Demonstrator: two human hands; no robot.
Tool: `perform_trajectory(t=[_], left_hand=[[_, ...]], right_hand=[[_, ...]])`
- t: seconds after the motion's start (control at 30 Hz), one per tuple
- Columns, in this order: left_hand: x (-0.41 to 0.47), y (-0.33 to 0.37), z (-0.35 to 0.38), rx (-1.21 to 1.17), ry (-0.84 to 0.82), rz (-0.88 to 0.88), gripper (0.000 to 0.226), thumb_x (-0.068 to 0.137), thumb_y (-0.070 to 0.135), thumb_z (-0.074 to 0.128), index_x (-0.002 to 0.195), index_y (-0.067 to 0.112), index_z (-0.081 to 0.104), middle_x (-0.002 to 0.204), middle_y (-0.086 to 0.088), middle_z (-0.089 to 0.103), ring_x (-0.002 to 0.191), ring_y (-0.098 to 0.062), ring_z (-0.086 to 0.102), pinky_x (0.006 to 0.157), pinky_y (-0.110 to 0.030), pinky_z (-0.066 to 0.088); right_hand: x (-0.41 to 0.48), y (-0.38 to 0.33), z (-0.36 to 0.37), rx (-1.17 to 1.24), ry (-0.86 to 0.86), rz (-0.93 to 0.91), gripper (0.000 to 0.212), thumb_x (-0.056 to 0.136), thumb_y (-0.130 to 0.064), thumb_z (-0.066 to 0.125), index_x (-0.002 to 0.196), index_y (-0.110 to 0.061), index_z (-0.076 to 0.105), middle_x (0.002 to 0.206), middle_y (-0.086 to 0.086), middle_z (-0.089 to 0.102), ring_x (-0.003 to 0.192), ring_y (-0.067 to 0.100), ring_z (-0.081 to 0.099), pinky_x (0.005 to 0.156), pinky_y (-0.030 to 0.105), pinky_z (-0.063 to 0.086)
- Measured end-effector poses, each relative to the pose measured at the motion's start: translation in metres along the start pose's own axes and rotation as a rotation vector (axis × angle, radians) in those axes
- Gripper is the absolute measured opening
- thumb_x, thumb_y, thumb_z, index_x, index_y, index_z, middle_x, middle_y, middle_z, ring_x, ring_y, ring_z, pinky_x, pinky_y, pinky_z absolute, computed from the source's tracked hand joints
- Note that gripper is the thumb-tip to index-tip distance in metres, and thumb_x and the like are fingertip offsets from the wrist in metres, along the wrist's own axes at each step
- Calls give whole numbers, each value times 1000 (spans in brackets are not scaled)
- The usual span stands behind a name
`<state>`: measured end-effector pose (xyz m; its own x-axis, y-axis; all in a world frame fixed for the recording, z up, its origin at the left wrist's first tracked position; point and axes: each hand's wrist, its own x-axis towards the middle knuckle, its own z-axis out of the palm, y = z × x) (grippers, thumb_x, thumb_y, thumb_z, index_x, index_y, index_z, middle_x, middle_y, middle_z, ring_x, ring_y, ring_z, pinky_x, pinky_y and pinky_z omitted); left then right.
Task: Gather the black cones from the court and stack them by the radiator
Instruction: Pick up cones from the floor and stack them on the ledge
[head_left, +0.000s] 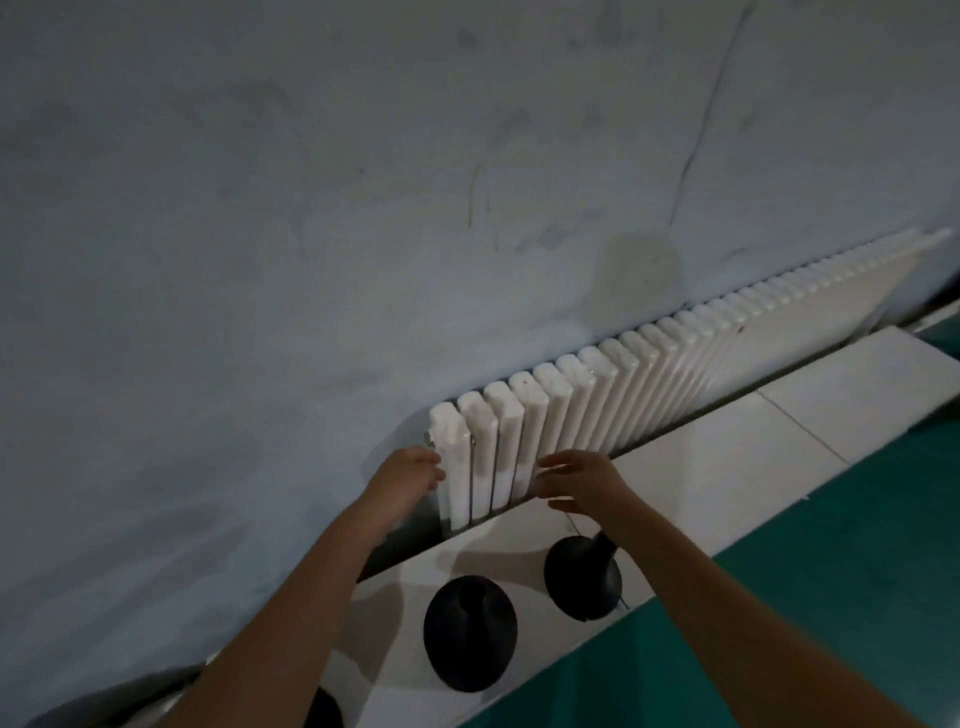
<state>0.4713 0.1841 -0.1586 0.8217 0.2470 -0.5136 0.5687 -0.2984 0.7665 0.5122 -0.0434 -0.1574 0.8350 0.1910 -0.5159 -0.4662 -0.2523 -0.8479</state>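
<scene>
Two black cones stand on white tiles (beside the radiator), left hand and right hand both empty, fingers loose.

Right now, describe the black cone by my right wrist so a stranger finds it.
Find the long white radiator on the wall, then the white tiled strip below it. The rightmost black cone there is yours, its tip hidden behind the right wrist.

Only the person's arms and hands show. The left forearm is bare along its whole visible length, and the right forearm is the same. The left hand and right hand are bare. Finger detail is blurred.
</scene>
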Motion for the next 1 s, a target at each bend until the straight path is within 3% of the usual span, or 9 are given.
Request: perform_trajectory(t=[0.13,0.3,0.6,0.83,1.0], left_hand=[[0,27,17,5,-41,30,30,90,7,54,120,8,60,111,-15,67,93,-20,62,80,-29,45],[-6,57,56,60,-166,78,28,94,9,48,120,10,58,101,-7,66,76,-10,60,62,-23,41],[-51,108,172,39,-332,185,24,93,2,44,115,10,49,84,-10,64,66,-15,56,47,-19,40],[-127,127,297,170,-595,311,19,95,8,41,105,14,55,87,-3,70,78,-17,66,64,-26,43],[-199,126,372,181,-712,350,20,94,8,46,106,10,61,98,-9,72,89,-23,69,75,-30,48]], right_hand=[[-19,5,-23,57,53,-34,18,86,-1,66,103,-3,64,89,12,68,78,20,66,73,28,54],[-51,10,-72,196,154,-73,14,88,-1,64,102,0,64,88,15,68,79,24,68,75,32,56],[-140,48,-174,349,351,-106,22,85,1,67,106,1,63,93,16,68,83,26,68,72,30,57],[-246,124,-258,435,575,-86,8,91,-3,59,97,-6,63,82,8,66,67,17,66,60,22,54],[-327,180,-308,448,692,-89,21,88,1,63,108,-1,60,85,9,66,64,14,66,62,24,53]])
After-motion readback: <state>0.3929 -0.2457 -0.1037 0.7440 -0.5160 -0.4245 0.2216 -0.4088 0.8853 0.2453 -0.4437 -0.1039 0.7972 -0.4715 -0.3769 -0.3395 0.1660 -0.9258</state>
